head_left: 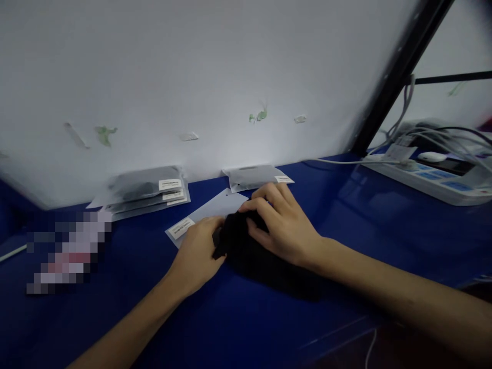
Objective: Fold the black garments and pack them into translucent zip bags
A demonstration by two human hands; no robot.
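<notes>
A black piece of cloth (265,264) lies bunched on the blue table in front of me; what kind of item it is I cannot make out. My left hand (200,251) is closed around its left end. From above, my right hand (282,225) grips the upper part, fingers curled into the fabric. Just behind the cloth, partly covered by it and by my left hand, is a flat frosted plastic bag (215,206) with a white barcode label (181,228).
Filled frosted bags with labels are stacked (146,187) at the back left; another filled bag (255,177) rests by the wall. A power strip (430,179) with tangled cables is at the right. Something blurred out (73,251) lies at the left.
</notes>
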